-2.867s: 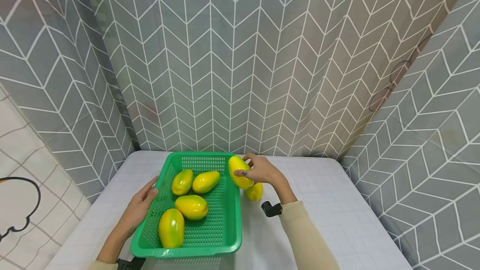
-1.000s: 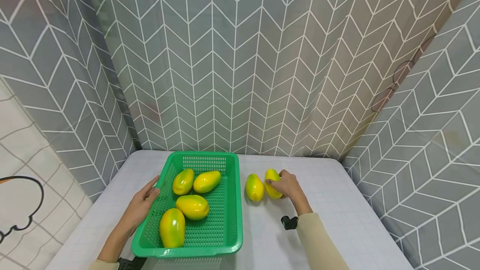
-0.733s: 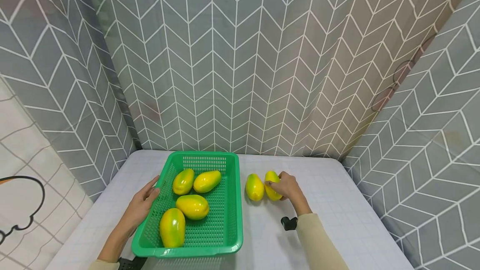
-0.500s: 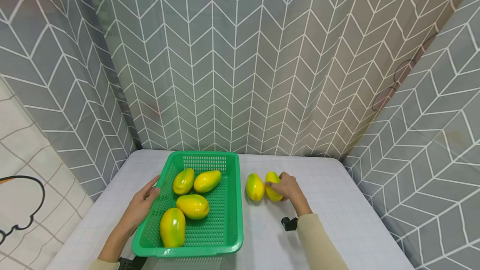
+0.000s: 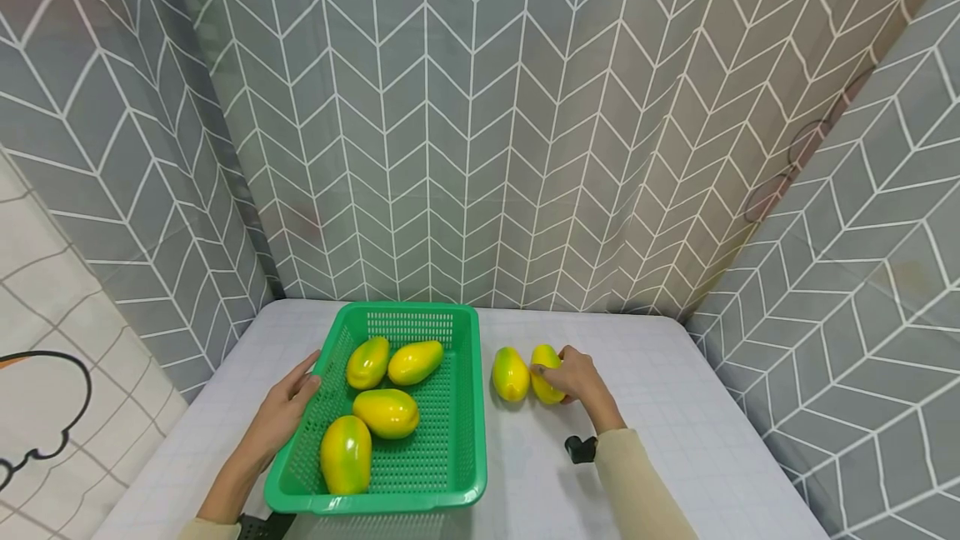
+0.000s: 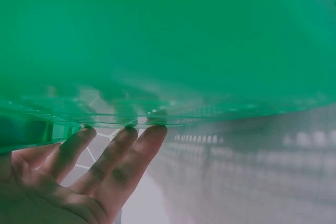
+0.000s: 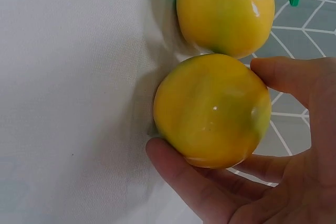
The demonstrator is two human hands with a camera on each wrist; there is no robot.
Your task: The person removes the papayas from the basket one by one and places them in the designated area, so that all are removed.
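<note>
My right hand holds a glossy yellow-green mango low at the tabletop, thumb on one side and fingers curled round the other. Close beside it, on the basket side, lies a second mango. The left hand is at the left side of a green plastic basket. Its fingers stretch out fairly straight, their tips against the basket's outer wall in the left wrist view. Inside the basket lie several mangoes, spaced mostly along its left and middle.
A white cloth covers the table, with its surface extending right of the mangoes. Grey chevron-patterned curtains stand behind the table and at both sides. The basket's right rim is near the mangoes outside it.
The right hand carried its mango from over the basket's right rim to the table, right of the other mango. Lately it has settled slightly lower. The left hand has stayed at the basket.
</note>
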